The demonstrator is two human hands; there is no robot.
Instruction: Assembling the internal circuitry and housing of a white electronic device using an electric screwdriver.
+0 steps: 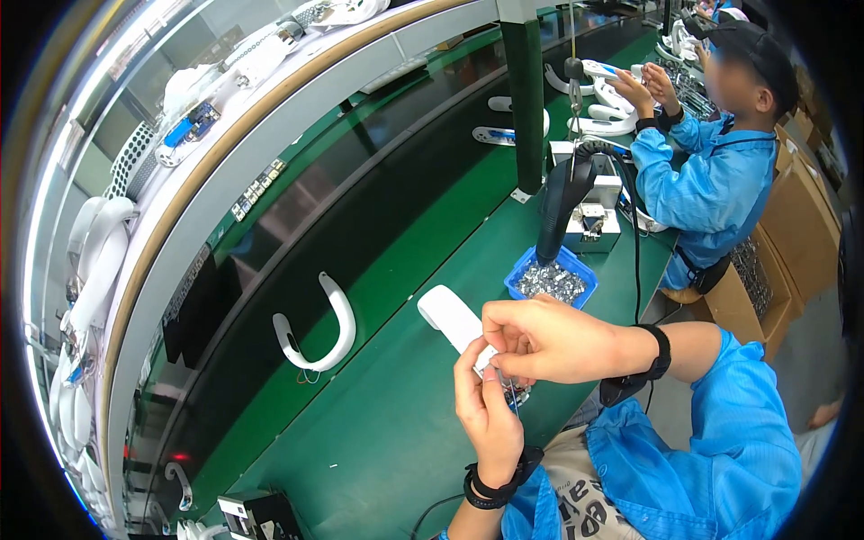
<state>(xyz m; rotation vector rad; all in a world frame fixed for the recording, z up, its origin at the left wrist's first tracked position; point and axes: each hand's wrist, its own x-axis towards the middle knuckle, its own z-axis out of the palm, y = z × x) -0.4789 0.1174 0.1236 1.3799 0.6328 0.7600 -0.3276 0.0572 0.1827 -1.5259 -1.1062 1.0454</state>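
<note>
A white curved plastic housing (pixel 450 318) slants up and to the left from between my two hands, above the green bench. My left hand (pixel 490 418) grips its near end, with the thumb on top and the fingers along the side. Over that same end, my right hand (pixel 567 340) is closed in a pinch, its fingertips close to my left thumb. Whatever lies between the right fingertips is hidden. Thin wires (pixel 513 394) hang below the fingers. Just beyond my right hand stands a blue bin (pixel 589 282) of small metal parts (pixel 551 281).
Another white U-shaped housing (pixel 346 333) lies on the dark belt (pixel 243 396) to the left. A black power screwdriver (pixel 565 202) hangs over the bin, near a metal fixture (pixel 594 220). A co-worker in blue (pixel 720 171) works at far right, beside cardboard boxes (pixel 783 279). A shelf edge (pixel 270 99) curves overhead.
</note>
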